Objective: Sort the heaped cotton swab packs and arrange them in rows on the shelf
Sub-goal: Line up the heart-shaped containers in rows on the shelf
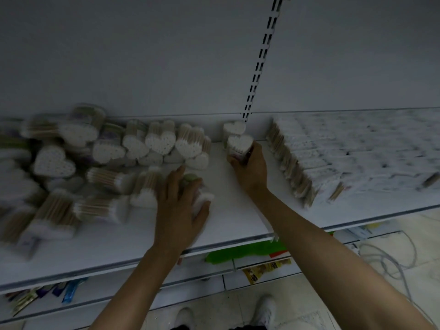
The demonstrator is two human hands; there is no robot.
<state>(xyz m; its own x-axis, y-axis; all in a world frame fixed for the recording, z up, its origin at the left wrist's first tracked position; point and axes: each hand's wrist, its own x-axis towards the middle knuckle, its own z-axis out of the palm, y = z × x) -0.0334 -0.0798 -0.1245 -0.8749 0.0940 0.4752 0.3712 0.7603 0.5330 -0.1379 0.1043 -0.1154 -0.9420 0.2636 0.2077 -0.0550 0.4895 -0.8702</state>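
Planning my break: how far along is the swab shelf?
Early. Done: one heart pack stands by the back wall. In hand: the right hand holds a second pack in front of it; the left hand grips a third pack beside the heap. Left: that whole heap, jumbled.

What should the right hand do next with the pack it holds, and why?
Probably settle the heart pack flush against the back pack and release. The right hand grips it upright directly in front of that one, on a bare strip of shelf, so a row seems to be starting there. The left hand holds a next pack at the edge of the heap.
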